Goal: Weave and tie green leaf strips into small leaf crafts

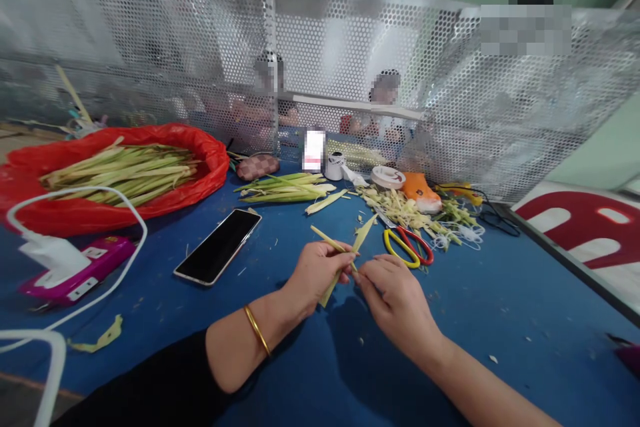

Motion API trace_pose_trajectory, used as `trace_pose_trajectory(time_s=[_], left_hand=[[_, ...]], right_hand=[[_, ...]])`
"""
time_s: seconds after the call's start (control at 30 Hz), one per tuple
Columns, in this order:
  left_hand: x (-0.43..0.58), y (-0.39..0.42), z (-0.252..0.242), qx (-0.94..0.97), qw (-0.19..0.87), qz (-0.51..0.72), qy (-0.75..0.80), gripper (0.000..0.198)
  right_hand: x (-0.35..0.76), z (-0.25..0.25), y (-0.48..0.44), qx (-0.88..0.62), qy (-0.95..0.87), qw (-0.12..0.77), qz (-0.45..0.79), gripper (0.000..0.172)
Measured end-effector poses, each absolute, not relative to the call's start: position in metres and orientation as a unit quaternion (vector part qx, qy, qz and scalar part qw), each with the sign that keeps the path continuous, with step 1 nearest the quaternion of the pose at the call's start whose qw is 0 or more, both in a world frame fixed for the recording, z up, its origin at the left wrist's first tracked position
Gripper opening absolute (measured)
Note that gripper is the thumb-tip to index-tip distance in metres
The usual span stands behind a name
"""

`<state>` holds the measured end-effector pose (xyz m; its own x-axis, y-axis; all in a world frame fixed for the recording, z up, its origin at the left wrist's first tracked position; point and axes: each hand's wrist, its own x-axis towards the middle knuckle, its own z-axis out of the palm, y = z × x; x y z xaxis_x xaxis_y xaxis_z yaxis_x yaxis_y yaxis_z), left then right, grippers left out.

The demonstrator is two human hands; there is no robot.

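In the middle of the blue table, my left hand [314,271], with a gold bangle on its wrist, pinches pale green leaf strips [365,233] that cross each other. My right hand [396,285] meets it from the right, its thumb and fingertips closed on the lower end of the crossing strip. Parts of the strips are hidden behind my fingers. Just beyond my right hand lie scissors [406,243] with red and yellow handles. Ahead of both hands is a bundle of long leaves [285,188], with cut leaf scraps [397,205] to its right.
A red plastic bag [213,177] holding many leaf strips sits at left, near a purple power strip [107,263] with a white cable. A phone [219,247] lies left of my hands. White tape [387,177] and a perforated metal screen [345,47] stand behind; people sit beyond it.
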<state>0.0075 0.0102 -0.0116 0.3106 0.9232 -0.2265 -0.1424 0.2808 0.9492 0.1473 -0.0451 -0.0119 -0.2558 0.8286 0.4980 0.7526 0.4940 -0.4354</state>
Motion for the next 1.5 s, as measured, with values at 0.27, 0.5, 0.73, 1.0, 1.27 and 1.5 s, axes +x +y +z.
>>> trace_pose_trajectory(time_s=[0.27, 0.5, 0.73, 1.0, 1.27, 1.5], left_hand=[[0.004, 0.004, -0.003, 0.493, 0.708, 0.298, 0.408, 0.024], [0.006, 0.0, -0.006, 0.533, 0.7, 0.253, 0.403, 0.014], [0.006, -0.002, -0.005, 0.535, 0.711, 0.236, 0.39, 0.015], [0.002, 0.004, -0.003, 0.476, 0.752, 0.262, 0.374, 0.04], [0.003, 0.004, -0.003, 0.505, 0.746, 0.239, 0.364, 0.056], [-0.005, 0.012, 0.008, 0.512, 0.606, 0.387, 0.471, 0.054]], right_hand=[[0.166, -0.006, -0.025, -0.56, -0.511, 0.501, 0.417, 0.043], [0.158, -0.009, -0.028, -0.542, -0.476, 0.554, 0.416, 0.032], [0.157, -0.016, -0.028, -0.548, -0.451, 0.578, 0.401, 0.029], [0.166, -0.006, -0.023, -0.541, -0.53, 0.503, 0.416, 0.043], [0.165, -0.011, -0.024, -0.56, -0.525, 0.495, 0.407, 0.033], [0.174, -0.003, -0.023, -0.562, -0.612, 0.463, 0.31, 0.024]])
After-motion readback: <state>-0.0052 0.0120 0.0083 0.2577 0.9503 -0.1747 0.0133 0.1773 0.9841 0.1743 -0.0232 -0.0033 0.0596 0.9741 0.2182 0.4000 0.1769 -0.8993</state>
